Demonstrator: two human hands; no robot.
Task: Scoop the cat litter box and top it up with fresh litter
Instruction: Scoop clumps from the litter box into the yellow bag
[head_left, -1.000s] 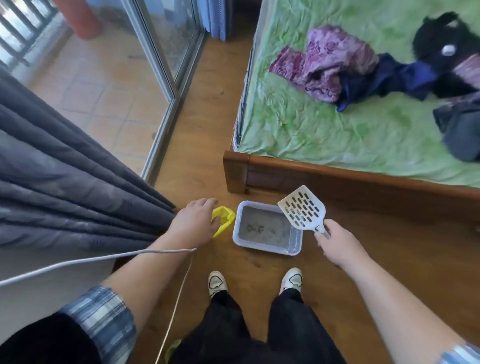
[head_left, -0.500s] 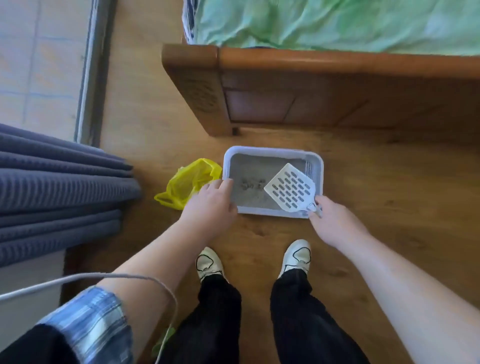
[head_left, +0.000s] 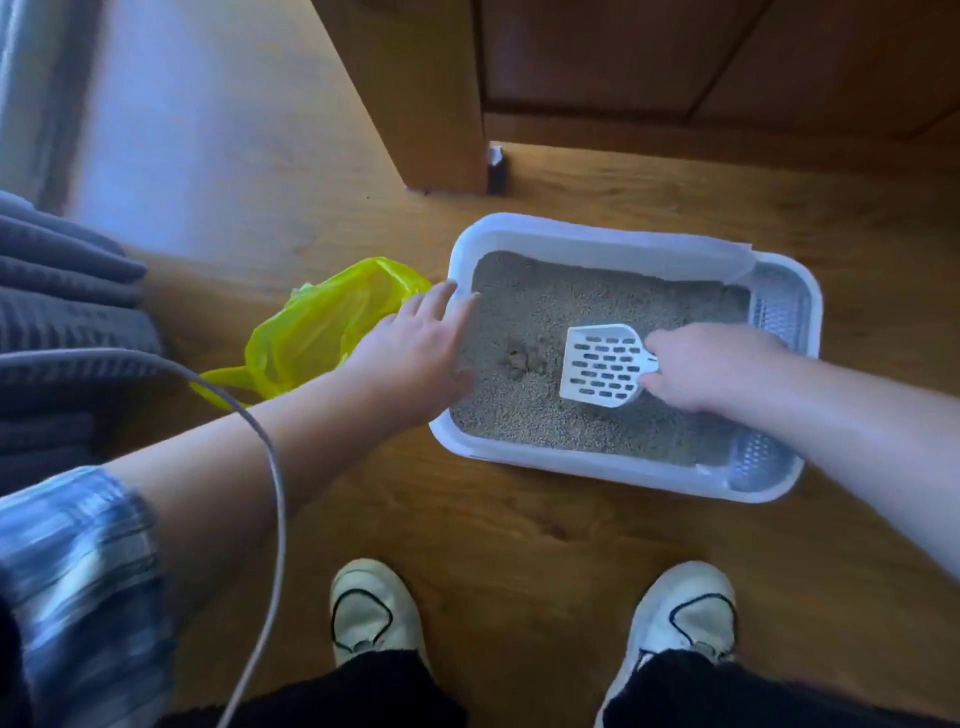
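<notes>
Now the litter box (head_left: 571, 467) is sitting on the wooden floor (head_left: 519, 530), close to the edge where the floor is meeting the corner post of the bed frame (head_left: 431, 93). Grey litter (head_left: 597, 291) is filling most of it. A small dark clump (head_left: 522, 358) is lying in the middle part, a bit toward the left.

The right hand (head_left: 711, 371) is gripping the handle of the white scoop (head_left: 602, 364), with its fingers curled around it. The scoop's flat part (the bit with all the holes) is resting low on the litter, just beside the clump, on the clump's right side. The left hand (head_left: 415, 343) is open, with its fingers stretched out and touching the left rim of the box. I think it is steadying the box.

A yellow bag (head_left: 322, 327) is lying on the floor just beside the left side of the box, and its mouth is looking open.

To do this step well, I think the scoop should be sliding under the clump, not pushing into its side, so it is not breaking apart. Then a gentle shake should be letting the clean bits fall through the holes. The left hand should be holding the box steady so it is not sliding on the floor.
</notes>
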